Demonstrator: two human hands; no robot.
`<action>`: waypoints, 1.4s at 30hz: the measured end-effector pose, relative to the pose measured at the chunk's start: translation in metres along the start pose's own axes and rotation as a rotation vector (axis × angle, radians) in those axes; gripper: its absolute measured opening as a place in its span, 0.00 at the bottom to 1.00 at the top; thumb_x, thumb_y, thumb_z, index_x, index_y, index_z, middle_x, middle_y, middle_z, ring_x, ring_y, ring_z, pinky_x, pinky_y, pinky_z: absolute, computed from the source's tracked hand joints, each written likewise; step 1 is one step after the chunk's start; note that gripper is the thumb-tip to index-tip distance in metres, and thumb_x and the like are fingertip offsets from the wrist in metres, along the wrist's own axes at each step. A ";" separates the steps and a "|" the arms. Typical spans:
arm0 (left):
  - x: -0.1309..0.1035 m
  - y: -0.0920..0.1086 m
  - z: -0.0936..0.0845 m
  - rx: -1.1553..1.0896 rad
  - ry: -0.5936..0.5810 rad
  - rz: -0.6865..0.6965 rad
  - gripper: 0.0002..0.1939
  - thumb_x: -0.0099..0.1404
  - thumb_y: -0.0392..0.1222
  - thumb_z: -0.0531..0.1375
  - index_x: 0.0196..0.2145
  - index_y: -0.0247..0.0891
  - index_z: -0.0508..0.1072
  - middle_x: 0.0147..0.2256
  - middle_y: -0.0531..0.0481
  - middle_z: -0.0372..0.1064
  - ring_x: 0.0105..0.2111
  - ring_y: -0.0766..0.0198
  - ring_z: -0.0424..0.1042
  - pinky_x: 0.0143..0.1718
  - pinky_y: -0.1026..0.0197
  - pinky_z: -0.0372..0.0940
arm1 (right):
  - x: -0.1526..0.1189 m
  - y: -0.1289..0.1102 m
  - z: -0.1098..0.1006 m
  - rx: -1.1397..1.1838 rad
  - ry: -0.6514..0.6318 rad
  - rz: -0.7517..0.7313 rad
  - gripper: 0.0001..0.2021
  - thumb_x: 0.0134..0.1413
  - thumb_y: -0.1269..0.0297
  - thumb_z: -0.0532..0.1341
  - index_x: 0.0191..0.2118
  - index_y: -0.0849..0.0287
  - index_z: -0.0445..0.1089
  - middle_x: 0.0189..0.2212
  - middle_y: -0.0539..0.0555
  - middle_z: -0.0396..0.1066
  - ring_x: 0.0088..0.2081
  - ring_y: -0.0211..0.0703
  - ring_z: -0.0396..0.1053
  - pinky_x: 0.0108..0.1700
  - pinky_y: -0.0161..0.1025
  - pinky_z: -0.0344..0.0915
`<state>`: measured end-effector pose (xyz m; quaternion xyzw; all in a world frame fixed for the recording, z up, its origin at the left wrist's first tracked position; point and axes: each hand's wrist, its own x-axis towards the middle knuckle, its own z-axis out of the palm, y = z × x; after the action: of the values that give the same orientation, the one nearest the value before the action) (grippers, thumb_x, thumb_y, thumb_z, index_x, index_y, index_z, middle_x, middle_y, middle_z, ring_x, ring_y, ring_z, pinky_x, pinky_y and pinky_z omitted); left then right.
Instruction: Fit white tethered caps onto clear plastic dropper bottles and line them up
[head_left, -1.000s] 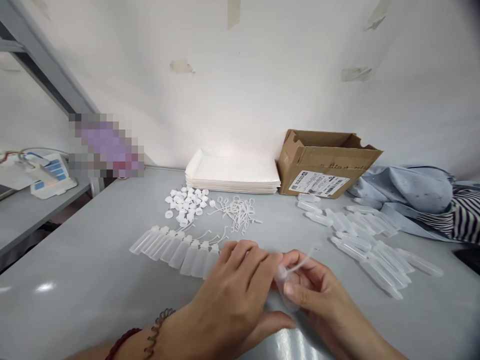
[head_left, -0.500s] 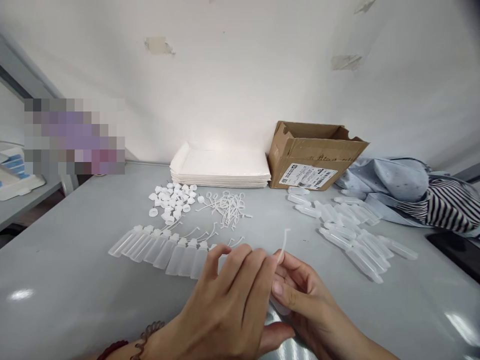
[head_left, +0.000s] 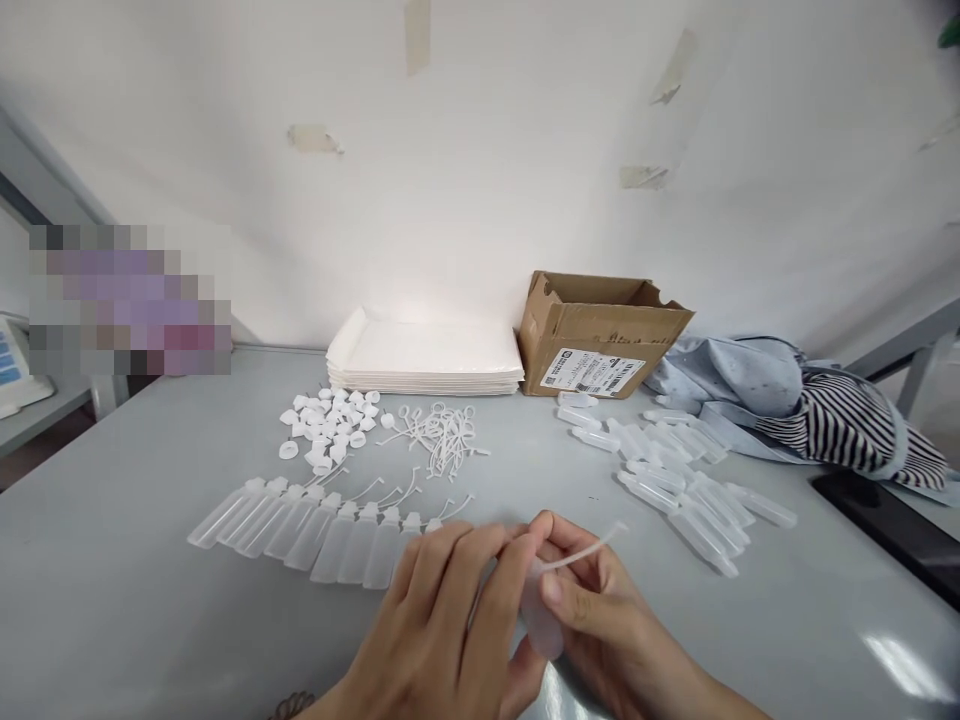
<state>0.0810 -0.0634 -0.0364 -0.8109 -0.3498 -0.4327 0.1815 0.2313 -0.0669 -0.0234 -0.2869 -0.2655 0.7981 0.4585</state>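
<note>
Between my hands is a small translucent plastic squeeze bottle, tilted, with a thin white strap sticking out to the right near its top. My right hand is closed round the bottle, thumb against its upper side. Reaching over from the other side, my left hand is closed at the bottle's top, which its fingers mostly hide. Beyond the left hand lies a row of similar bottles with caps and straps. White caps and loose ring-ended straps lie in two piles behind it.
Bottles without caps lie scattered on the right of the grey table. At the wall stand a stack of white padded envelopes and an open cardboard box. Cloth and a black phone lie far right.
The strap has swung from nearly upright to slanting right, and more of the bottle's body now shows between my hands. The view has shifted, with the table's things lower and slightly left.
</note>
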 end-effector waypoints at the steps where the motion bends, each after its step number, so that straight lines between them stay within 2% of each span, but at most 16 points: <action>1: -0.001 0.000 0.000 0.011 -0.024 0.018 0.14 0.61 0.36 0.57 0.45 0.29 0.70 0.37 0.41 0.71 0.38 0.54 0.70 0.36 0.53 0.68 | 0.000 -0.001 0.001 -0.006 -0.011 -0.008 0.16 0.42 0.57 0.72 0.32 0.59 0.68 0.29 0.49 0.70 0.32 0.35 0.67 0.36 0.31 0.62; 3: 0.001 -0.002 -0.003 0.023 -0.066 0.054 0.15 0.62 0.36 0.58 0.47 0.29 0.70 0.38 0.41 0.71 0.39 0.54 0.70 0.37 0.53 0.68 | -0.002 -0.003 0.003 -0.039 0.012 -0.016 0.16 0.46 0.53 0.69 0.34 0.58 0.69 0.29 0.49 0.70 0.31 0.36 0.68 0.36 0.33 0.63; 6: 0.004 -0.003 -0.005 -0.019 -0.091 0.094 0.17 0.61 0.34 0.59 0.48 0.27 0.69 0.38 0.41 0.71 0.40 0.54 0.70 0.38 0.54 0.67 | -0.005 -0.005 0.006 -0.146 0.094 -0.030 0.13 0.49 0.55 0.68 0.34 0.58 0.70 0.26 0.48 0.69 0.27 0.34 0.66 0.33 0.32 0.62; 10: 0.006 -0.005 -0.001 -0.090 -0.014 0.047 0.17 0.60 0.33 0.58 0.48 0.27 0.69 0.35 0.42 0.70 0.37 0.56 0.69 0.36 0.56 0.68 | -0.006 -0.007 0.007 -0.314 0.128 -0.067 0.11 0.50 0.54 0.66 0.33 0.57 0.71 0.25 0.49 0.71 0.29 0.38 0.68 0.33 0.33 0.63; 13: 0.004 -0.007 0.002 -0.123 -0.009 0.006 0.15 0.60 0.33 0.57 0.46 0.29 0.69 0.34 0.43 0.69 0.36 0.56 0.68 0.36 0.55 0.67 | -0.004 -0.008 0.008 -0.402 0.128 -0.093 0.12 0.50 0.53 0.66 0.32 0.57 0.72 0.26 0.51 0.73 0.32 0.42 0.70 0.34 0.35 0.64; 22: 0.007 -0.008 -0.005 -0.254 -0.192 -0.132 0.15 0.58 0.34 0.59 0.44 0.31 0.71 0.37 0.41 0.68 0.39 0.53 0.64 0.39 0.52 0.64 | 0.001 -0.008 0.003 -0.466 0.139 -0.054 0.15 0.50 0.49 0.65 0.31 0.58 0.72 0.23 0.50 0.72 0.28 0.40 0.71 0.35 0.36 0.65; 26: 0.012 -0.013 -0.014 -0.280 -0.297 -0.063 0.23 0.59 0.44 0.62 0.49 0.30 0.68 0.39 0.42 0.69 0.40 0.53 0.64 0.42 0.53 0.62 | 0.002 -0.005 0.000 -0.444 0.147 -0.055 0.15 0.48 0.51 0.67 0.31 0.59 0.73 0.26 0.50 0.72 0.30 0.39 0.70 0.36 0.35 0.65; 29: 0.014 -0.016 -0.017 -0.262 -0.292 -0.024 0.25 0.59 0.48 0.62 0.50 0.30 0.67 0.39 0.42 0.69 0.40 0.53 0.64 0.42 0.52 0.60 | 0.002 -0.004 0.000 -0.428 0.140 -0.051 0.14 0.50 0.53 0.66 0.31 0.60 0.72 0.25 0.50 0.71 0.28 0.37 0.69 0.35 0.34 0.64; 37: 0.007 -0.011 -0.008 -0.218 -0.227 -0.061 0.15 0.58 0.39 0.60 0.44 0.33 0.70 0.35 0.45 0.70 0.38 0.52 0.65 0.41 0.50 0.56 | 0.002 -0.008 0.000 -0.493 0.141 -0.044 0.13 0.52 0.53 0.65 0.32 0.59 0.72 0.27 0.50 0.70 0.31 0.37 0.67 0.37 0.34 0.64; 42: 0.008 -0.014 -0.011 -0.327 -0.308 -0.122 0.16 0.52 0.32 0.58 0.41 0.34 0.67 0.35 0.46 0.69 0.36 0.54 0.63 0.38 0.51 0.58 | 0.004 -0.006 -0.006 -0.517 0.144 -0.042 0.13 0.50 0.53 0.66 0.30 0.59 0.72 0.24 0.48 0.69 0.28 0.36 0.65 0.34 0.32 0.61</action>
<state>0.0678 -0.0570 -0.0240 -0.8633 -0.3469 -0.3650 -0.0343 0.2376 -0.0598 -0.0246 -0.4449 -0.4332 0.6716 0.4042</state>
